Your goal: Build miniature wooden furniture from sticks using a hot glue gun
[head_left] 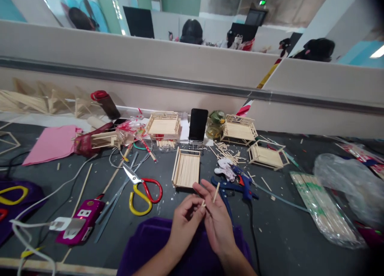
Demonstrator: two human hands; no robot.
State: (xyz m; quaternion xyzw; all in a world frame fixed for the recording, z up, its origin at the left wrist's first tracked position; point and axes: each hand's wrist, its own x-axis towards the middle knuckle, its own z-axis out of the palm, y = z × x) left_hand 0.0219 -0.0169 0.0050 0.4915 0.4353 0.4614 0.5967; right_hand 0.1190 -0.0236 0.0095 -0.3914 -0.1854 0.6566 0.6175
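Note:
My left hand point(186, 219) and my right hand point(216, 218) meet low in the middle of the view, above purple cloth point(156, 244). Both pinch a short thin wooden stick point(216, 192) that stands up between the fingertips; the right fingers hold its upper part, the left fingers touch its lower end. Just beyond the hands lies a flat panel of glued sticks point(186, 169). A blue glue gun point(237, 184) lies right of the hands. Scissors point(143, 188) with red and yellow handles lie to the left.
Small stick-built trays point(164, 125) point(240, 129) point(267, 155) stand near the back wall beside a propped black phone point(198, 125). A bag of sticks point(322, 208) lies right. A pink power strip point(81, 222), cables and pink paper point(51, 144) are left. People sit beyond the partition.

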